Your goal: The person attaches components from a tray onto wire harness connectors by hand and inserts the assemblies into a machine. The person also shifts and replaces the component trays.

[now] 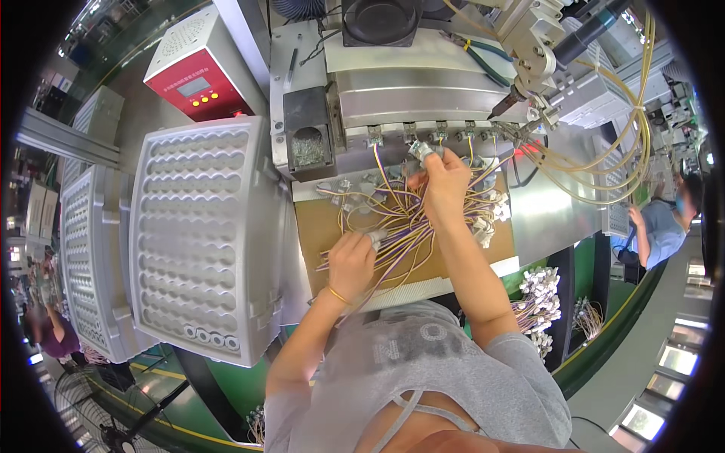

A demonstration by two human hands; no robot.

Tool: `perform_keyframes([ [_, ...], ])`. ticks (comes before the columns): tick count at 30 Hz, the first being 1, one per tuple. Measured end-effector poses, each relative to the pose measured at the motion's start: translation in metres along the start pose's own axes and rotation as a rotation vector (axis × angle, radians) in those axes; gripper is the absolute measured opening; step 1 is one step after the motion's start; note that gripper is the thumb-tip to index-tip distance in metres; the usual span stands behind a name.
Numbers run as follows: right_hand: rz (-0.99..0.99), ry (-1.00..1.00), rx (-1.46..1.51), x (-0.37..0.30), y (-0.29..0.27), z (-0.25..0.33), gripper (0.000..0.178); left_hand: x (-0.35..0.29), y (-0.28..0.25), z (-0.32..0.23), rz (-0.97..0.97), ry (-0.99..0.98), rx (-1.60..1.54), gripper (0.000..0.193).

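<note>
A loose bundle of purple, yellow and white wires (pixel 411 226) with white connectors (pixel 483 230) lies on a brown board (pixel 317 234). My left hand (pixel 352 264) is closed at the bundle's left side, its covered fingertips pinching wires. Higher up, my right hand (pixel 447 185) is closed in a pinch close to the metal fixture (pixel 355 136); fingertip covers and glare hide what it holds. Along the fixture's front edge sit several small metal connectors (pixel 375 141), some with wires hanging down.
At the left stands a large white tray (pixel 196 170) with rows of round hollows and several rings. Behind are a red-fronted control box (pixel 198 81), a black fan (pixel 381 21) and pliers (pixel 483 60). A soldering-iron-like tip (pixel 510 100) points down near coiled tubing (pixel 642 136). Other people work at both sides.
</note>
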State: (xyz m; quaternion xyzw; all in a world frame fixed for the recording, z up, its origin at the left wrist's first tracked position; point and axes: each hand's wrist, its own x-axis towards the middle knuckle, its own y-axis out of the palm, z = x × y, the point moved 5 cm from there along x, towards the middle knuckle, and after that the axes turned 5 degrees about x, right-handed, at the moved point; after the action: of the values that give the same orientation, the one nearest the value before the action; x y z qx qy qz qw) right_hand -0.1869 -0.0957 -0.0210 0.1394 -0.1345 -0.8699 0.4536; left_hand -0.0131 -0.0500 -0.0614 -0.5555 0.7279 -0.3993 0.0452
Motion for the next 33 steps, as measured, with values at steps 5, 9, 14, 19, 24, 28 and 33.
perform_keyframes([
  [5, -0.098, 0.056, 0.204, 0.001, 0.02, -0.011, 0.015, -0.005, 0.012, 0.002, 0.088, 0.231, 0.196, 0.008],
  [9, -0.033, 0.056, 0.142, 0.005, 0.017, -0.01, 0.02, 0.006, -0.003, -0.012, -0.008, 0.182, 0.132, 0.007],
  [14, 0.184, -0.294, -0.492, -0.026, -0.025, 0.031, 0.023, 0.007, -0.026, -0.031, 0.178, 0.145, 0.291, 0.008],
  [19, -0.185, -0.71, -0.498, 0.013, -0.123, 0.1, 0.023, -0.001, -0.073, -0.039, 0.185, 0.101, 0.377, 0.008],
  [24, -0.24, -0.696, -1.207, 0.115, -0.2, 0.105, 0.027, 0.004, -0.1, -0.038, 0.032, -0.198, 0.118, 0.02],
  [28, -0.138, -0.944, -1.509, 0.133, -0.195, 0.099, 0.039, -0.002, -0.099, -0.039, -0.087, -0.224, 0.125, 0.017],
  [33, 0.016, -0.93, -1.594, 0.125, -0.185, 0.103, 0.039, 0.005, -0.096, -0.043, -0.146, -0.119, 0.062, 0.021],
])
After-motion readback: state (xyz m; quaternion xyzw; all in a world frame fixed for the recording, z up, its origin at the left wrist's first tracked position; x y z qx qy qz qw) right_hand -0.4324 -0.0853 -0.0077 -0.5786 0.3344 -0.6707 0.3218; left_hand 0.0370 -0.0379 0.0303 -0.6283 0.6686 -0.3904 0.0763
